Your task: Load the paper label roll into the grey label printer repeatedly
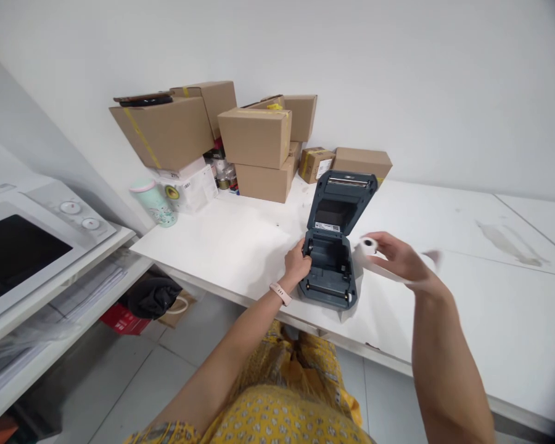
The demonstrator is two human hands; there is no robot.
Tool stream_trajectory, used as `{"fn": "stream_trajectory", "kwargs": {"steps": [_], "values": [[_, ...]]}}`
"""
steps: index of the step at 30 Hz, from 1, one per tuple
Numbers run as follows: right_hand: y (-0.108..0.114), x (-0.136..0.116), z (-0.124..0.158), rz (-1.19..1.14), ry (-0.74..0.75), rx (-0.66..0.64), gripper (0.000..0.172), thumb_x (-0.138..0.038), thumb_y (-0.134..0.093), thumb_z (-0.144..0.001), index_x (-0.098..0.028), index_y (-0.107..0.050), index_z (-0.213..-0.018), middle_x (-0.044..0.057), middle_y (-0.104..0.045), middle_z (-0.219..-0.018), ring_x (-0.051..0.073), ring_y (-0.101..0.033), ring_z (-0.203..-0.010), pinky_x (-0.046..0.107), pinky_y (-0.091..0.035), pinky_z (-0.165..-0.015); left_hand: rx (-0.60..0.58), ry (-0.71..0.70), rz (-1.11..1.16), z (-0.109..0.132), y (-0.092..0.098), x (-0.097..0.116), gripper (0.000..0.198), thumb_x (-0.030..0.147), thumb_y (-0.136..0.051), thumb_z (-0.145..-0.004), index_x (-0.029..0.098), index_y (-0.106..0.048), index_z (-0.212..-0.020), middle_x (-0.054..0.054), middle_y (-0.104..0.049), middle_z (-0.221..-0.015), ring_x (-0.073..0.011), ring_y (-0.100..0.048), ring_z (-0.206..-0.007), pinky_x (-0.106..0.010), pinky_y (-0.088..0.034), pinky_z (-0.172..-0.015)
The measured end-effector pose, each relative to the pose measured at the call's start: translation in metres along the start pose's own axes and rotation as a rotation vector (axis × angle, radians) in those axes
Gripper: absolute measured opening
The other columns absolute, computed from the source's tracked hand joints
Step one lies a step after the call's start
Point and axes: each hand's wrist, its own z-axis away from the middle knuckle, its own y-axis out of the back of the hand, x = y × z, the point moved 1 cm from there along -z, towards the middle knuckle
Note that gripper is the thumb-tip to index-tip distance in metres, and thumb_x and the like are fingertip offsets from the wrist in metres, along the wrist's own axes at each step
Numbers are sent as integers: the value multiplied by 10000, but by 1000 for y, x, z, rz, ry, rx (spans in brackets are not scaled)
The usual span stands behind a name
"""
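Observation:
A dark grey label printer stands on the white table with its lid tilted up. Its inner bay is exposed, with a roller along the front. My left hand grips the printer's left side, the fingers curled over the edge into the bay. Just right of the printer, my right hand holds a small white paper roll, its dark core facing me. A loose strip of white paper, blurred, trails from the roll beneath this hand to the right.
Stacked cardboard boxes stand against the wall behind the table. A mint tumbler and a white box are at the back left. Further left, a microwave sits on a shelf. The table's front edge runs close to my body.

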Motion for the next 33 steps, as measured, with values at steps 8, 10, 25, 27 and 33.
{"fn": "stream_trajectory", "kwargs": {"steps": [8, 10, 25, 27, 33], "values": [[-5, 105, 99, -126, -415, 594, 508, -459, -822, -605, -236, -575, -988, 51, -669, -1032, 227, -666, -958, 418, -550, -884, 6, -19, -23, -3, -4, -2, 696, 94, -528, -742, 275, -524, -1413, -12, -669, -1316, -255, -638, -1175, -381, -467, -1045], [-19, 114, 102, -79, -459, 585, 501, -480, -800, -626, -227, -588, -1003, 58, -679, -1028, 233, -664, -967, 420, -556, -882, 10, -27, -20, -3, -4, -2, 691, 88, -514, -741, 269, -529, -1407, -10, -673, -1308, -248, -643, -1168, -372, -474, -1035], [32, 105, 58, -76, -411, 346, 716, -496, -783, -705, -338, -544, -1362, 58, -456, -1540, 303, -394, -1439, 504, -333, -1184, 18, -46, -16, -3, -6, -2, 687, 72, -513, -726, 297, -548, -1374, 26, -686, -1286, -217, -644, -1167, -321, -471, -1022], [34, 102, 31, 30, -448, 184, 840, -478, -836, -627, -307, -519, -1386, 101, -470, -1524, 337, -447, -1394, 506, -416, -1116, 17, -38, -9, -3, -6, -2, 677, 71, -514, -729, 294, -555, -1367, 22, -693, -1275, -221, -649, -1158, -330, -476, -1013], [21, 100, -6, 166, -399, 36, 584, -434, -803, -637, -167, -619, -1122, 90, -743, -922, 256, -691, -784, 368, -583, -668, 29, -38, 34, -3, -7, -5, 680, 57, -524, -712, 298, -579, -1346, 29, -699, -1262, -208, -651, -1159, -323, -465, -1036]]}}
